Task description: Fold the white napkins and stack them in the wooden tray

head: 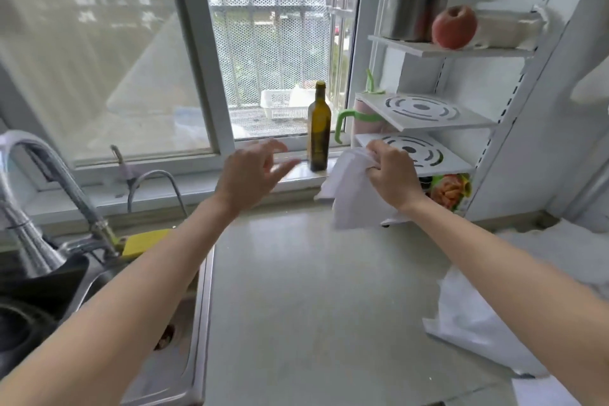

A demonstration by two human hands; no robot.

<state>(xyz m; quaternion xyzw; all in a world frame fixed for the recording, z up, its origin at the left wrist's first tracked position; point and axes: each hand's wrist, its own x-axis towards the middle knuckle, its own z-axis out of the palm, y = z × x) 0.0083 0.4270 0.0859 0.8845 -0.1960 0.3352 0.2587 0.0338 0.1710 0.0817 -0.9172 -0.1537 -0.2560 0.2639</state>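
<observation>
Lying at 4 o'clock, nearest: loose white napkins [474,336], unfolded, on the pale desk [313,290], partly under the right forearm; one sheet corner at the bottom edge, cut off by the frame.
Running along 8 o'clock: steel sink [171,356] with faucet [43,181] and yellow sponge [145,242] at its back rim.
Raised at 1 o'clock: right hand [392,175], fingers curled in a tight grip on the top of one white napkin [352,194], cloth hanging free, lower edge close above the desk.
Raised at 11 o'clock: left hand [253,175], fingers spread and apart, holding nothing, blurred.
Standing at 12 o'clock on the sill: dark glass bottle [319,128], between the two hands and just beside the hanging napkin.
Standing at 2 o'clock: white shelf rack [425,112], pot [415,6] and apple [454,26] on top tier.
Wooden tray: not seen in view.

Risks, judged: bottle tipped by a swinging cloth or a reaching left hand, being tall, narrow and near the sill edge; napkin corner snagged on the lowest shelf edge; cloth trailed left into the sink; loose napkins dragged off by the right forearm.
Room, judged: broad bare desk centre from 5 to 12 o'clock, bounded by sink rim left, sill behind, rack right; ample for flat folding.
</observation>
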